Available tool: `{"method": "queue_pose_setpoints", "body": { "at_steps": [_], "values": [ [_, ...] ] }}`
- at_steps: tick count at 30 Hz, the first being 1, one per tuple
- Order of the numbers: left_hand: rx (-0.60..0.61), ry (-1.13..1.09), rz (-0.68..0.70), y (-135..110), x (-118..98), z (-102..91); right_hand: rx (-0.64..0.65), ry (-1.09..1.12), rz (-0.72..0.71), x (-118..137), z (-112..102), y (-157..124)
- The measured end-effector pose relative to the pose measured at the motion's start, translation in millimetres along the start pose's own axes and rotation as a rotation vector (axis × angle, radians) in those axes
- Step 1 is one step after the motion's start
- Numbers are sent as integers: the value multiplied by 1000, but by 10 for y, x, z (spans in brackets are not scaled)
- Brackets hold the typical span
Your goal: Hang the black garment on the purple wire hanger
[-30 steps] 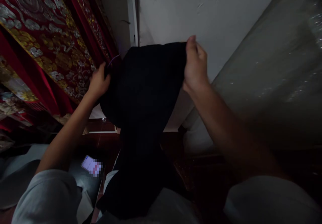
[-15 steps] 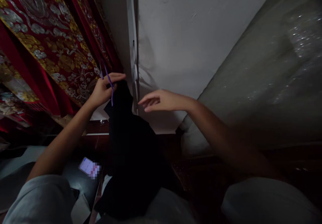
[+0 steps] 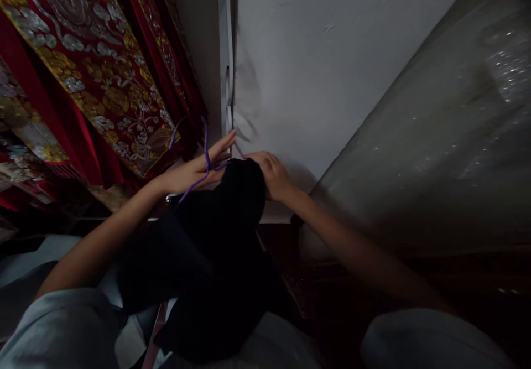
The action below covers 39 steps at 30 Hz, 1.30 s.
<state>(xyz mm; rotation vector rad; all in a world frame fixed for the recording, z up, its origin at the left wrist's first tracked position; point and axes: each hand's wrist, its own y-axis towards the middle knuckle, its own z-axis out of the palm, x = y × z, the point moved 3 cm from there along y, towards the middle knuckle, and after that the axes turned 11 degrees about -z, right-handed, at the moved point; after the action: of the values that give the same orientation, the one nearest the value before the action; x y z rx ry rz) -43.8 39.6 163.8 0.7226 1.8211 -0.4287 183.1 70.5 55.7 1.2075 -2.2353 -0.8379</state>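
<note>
Head view showed red embroidered cloth [image 3: 116, 100] hanging left of the black cloth [image 3: 215, 219], which was bunched between both grips. Its weight could have dragged it loose: my left grip [image 3: 189, 175] had fingers straight out, my right grip [image 3: 272, 175] curled by the top edge, how firmly I couldn't tell. Crossing my left grip, the trailing purple cord [image 3: 206, 146] risked snagging.

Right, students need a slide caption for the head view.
Purple cord crosses the left hand; the right hand touches black cloth.
</note>
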Motion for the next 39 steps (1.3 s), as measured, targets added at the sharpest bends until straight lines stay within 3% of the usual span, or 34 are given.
{"method": "queue_pose_setpoints", "body": {
  "at_steps": [4, 6, 8, 11, 15, 20, 25, 28, 30, 32, 35, 36, 38, 39],
  "values": [
    [-168, -223, -222, -191, 366, -430, -91, -216, 204, -259, -448, -206],
    [-261, -356, -278, -304, 572, -541, -145, -296, 303, -379, -698, -236],
    [-332, -425, -287, -376, 761, -534, -202, -341, 379, -462, -918, -192],
    [-422, -430, -273, -377, 958, -345, -230, -336, 433, -485, -1125, 6],
    [-526, -386, -193, -268, 1019, 16, -116, -285, 378, -325, -1112, 329],
    [-830, -514, -217, -311, 1197, 288, 75, -185, 229, -57, -847, 438],
    [-981, -776, -324, -542, 1459, 443, 88, 34, 165, 41, -870, 492],
    [-1028, -910, -408, -627, 1568, 526, -35, 185, 208, 74, -922, 555],
    [-1019, -962, -461, -631, 1637, 611, -205, 270, 211, 153, -840, 518],
    [-1020, -987, -470, -610, 1703, 720, -400, 376, 247, 284, -602, 361],
    [-988, -1069, -482, -558, 1800, 927, -691, 562, 549, 486, 13, -95],
    [-966, -1084, -488, -540, 1823, 992, -676, 639, 686, 550, 265, -256],
    [-928, -1059, -489, -514, 1849, 1090, -416, 831, 865, 688, 738, -499],
    [-923, -1023, -482, -508, 1854, 1116, -305, 906, 885, 754, 901, -577]
  ]
}}
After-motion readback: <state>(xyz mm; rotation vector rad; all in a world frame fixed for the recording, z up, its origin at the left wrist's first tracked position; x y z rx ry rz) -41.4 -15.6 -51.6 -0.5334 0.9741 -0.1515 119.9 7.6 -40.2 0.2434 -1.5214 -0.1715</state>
